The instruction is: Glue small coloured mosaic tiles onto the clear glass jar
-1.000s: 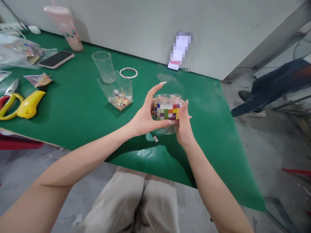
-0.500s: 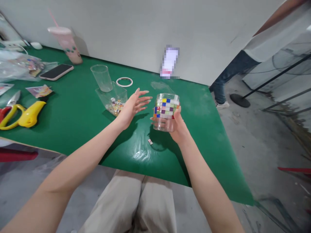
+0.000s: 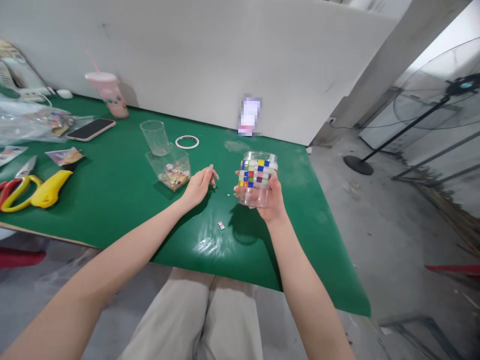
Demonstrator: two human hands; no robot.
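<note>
Fingers of right hand (image 3: 270, 205): wrapped around clear cup (image 3: 258, 177), thumb along its right side, fingertips showing at its left edge. Cup: right of centre in the frame, roughly upright, raised over green table (image 3: 262, 270), shadow below; banded around the upper part with coloured square tiles (image 3: 261, 170) in blue, yellow, white, red and purple, lower part bare.

Fingers of left hand (image 3: 198, 189): loosely bent, close together, at mid-frame; undersides hidden, so impossible to tell whether pinching anything or touching the table.

Just beside left hand, to its upper left: angular clear container (image 3: 154, 164), with mixed small pieces (image 3: 175, 177) in the bottom. Directly behind: clear tumbler (image 3: 155, 137), contact with container unclear. Near tumbler, to its right: pale ring (image 3: 188, 147), lying flat.

Between the hands: tiny white piece (image 3: 228, 195). Lower, at centre: small pale pieces (image 3: 221, 225).

Upper centre: lit phone (image 3: 249, 116), blurred by pixelation, propped at white panel. Upper left: pink drink cup (image 3: 110, 95) with straw; dark-screened phone (image 3: 91, 130); clear plastic bags (image 3: 28, 122). Left edge: scissors (image 3: 27, 166), yellow-bodied tool (image 3: 51, 190), small printed packet (image 3: 63, 156). Right edge: standing fan (image 3: 359, 165) on grey floor.
</note>
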